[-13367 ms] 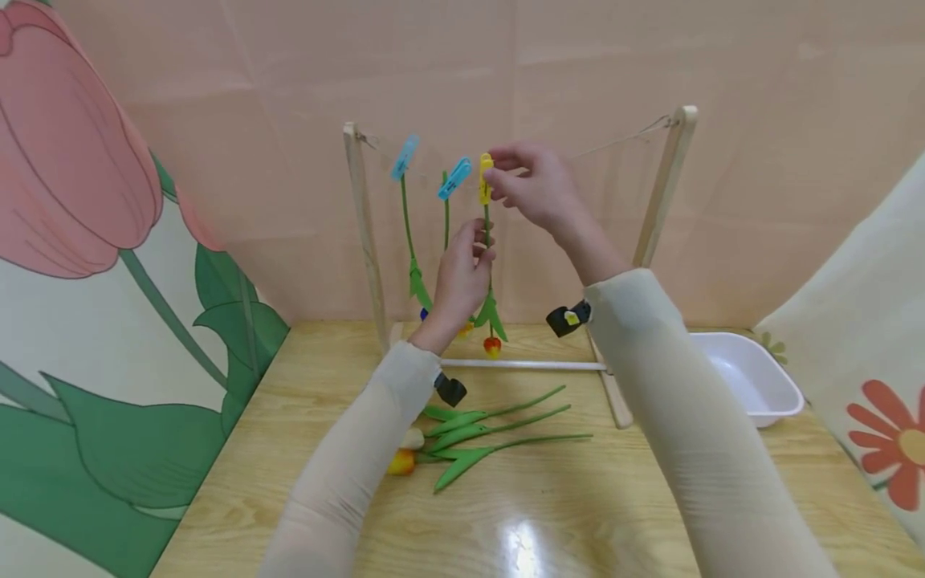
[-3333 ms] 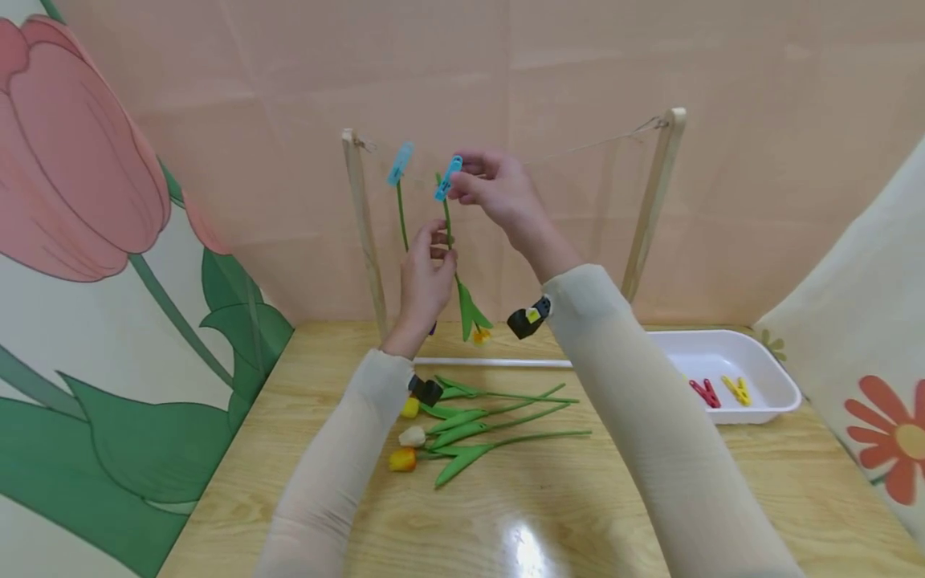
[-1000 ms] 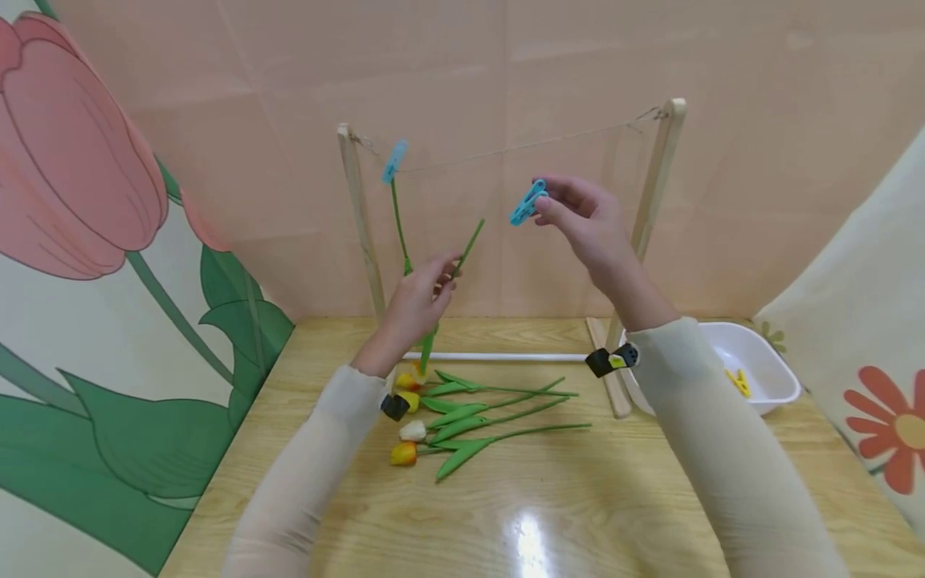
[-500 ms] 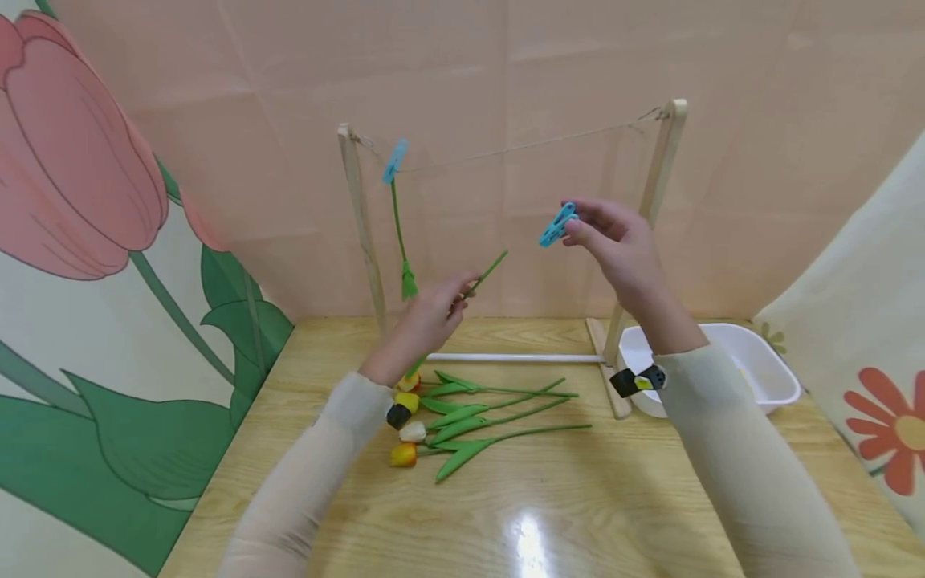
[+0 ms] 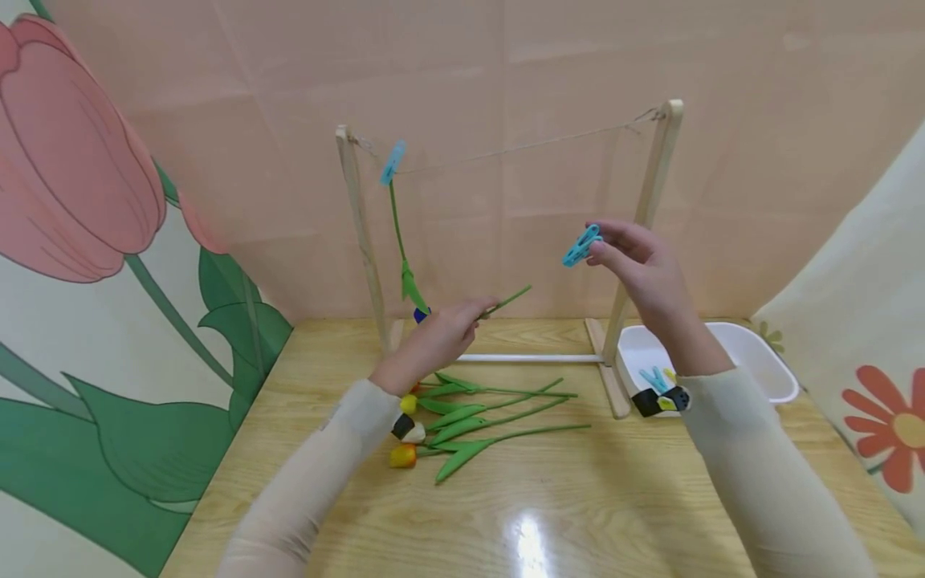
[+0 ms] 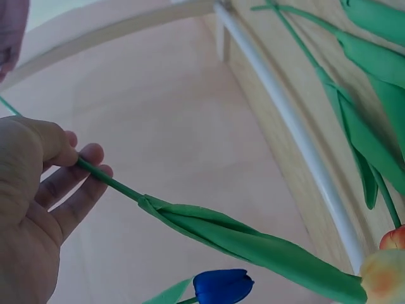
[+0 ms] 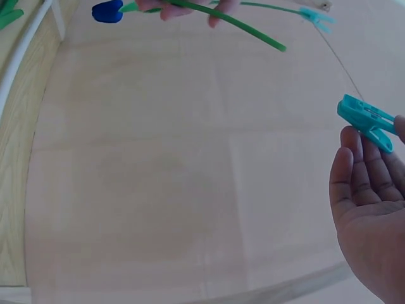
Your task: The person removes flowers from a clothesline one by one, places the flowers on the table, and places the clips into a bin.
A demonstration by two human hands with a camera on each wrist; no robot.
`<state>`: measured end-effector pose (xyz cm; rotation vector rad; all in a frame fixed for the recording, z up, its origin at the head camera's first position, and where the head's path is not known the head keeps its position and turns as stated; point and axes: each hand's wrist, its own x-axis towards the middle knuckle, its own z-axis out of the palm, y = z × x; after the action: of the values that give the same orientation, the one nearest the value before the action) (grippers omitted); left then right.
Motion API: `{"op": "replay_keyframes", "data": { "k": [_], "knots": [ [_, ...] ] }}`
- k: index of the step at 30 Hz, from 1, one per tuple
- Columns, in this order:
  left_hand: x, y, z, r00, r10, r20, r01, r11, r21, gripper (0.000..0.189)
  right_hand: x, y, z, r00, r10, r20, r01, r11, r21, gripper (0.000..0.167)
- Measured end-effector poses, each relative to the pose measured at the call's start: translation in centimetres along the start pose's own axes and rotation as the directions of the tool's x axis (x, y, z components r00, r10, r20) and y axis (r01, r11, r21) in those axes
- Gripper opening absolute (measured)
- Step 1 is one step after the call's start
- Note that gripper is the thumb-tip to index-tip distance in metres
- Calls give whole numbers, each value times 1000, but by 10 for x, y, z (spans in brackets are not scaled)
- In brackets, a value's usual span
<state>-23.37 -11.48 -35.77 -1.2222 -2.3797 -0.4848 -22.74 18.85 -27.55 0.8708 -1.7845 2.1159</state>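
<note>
My left hand (image 5: 441, 333) pinches the green stem of an artificial tulip between thumb and fingers. In the left wrist view the tulip's long leaf (image 6: 253, 244) and its pale yellow-orange bloom (image 6: 383, 278) show; in the head view the arm covers the bloom. My right hand (image 5: 643, 269) pinches a blue clothespin (image 5: 581, 246) in the air, below the string and left of the right post. A blue tulip (image 7: 107, 11) hangs head down from the string (image 5: 506, 150), its stem caught in another blue clothespin (image 5: 393, 163) near the left post.
Several tulips (image 5: 462, 433) lie side by side on the wooden table (image 5: 462, 522), stems to the right. The wooden frame has a right post (image 5: 650, 185), a left post (image 5: 357, 217) and a white crossbar (image 5: 535, 358). A white basin (image 5: 784, 373) holds clothespins (image 5: 654, 378).
The yellow clothespin and its red-orange tulip left the string; then the second blue clothespin came off, freeing the held tulip. Lately both hands move down and right, the left tilting its stem flatter.
</note>
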Motion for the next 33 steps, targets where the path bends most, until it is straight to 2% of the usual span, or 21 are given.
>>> {"op": "replay_keyframes", "data": {
  "k": [4,9,13,25,27,33],
  "knots": [
    [0,3,8,998,43,53,-44,999,29,51,-6,1,-8,1000,8,-9,-8,1000,-18,29],
    [0,8,20,993,52,105,-57,997,51,56,-11,2,-18,999,26,-26,-27,999,-38,29],
    [0,13,31,987,66,149,-80,993,86,56,-16,4,-27,999,34,-33,-35,999,-9,29],
    [-4,27,54,982,66,176,-93,984,151,56,-35,5,-48,996,43,-84,-39,998,46,28],
    [-5,29,57,980,61,189,-92,983,157,59,-39,5,-52,994,51,-96,-48,998,33,29],
    [-5,33,63,974,107,202,-142,976,165,59,-49,4,-62,992,67,-110,-69,997,-16,34]
  ]
}}
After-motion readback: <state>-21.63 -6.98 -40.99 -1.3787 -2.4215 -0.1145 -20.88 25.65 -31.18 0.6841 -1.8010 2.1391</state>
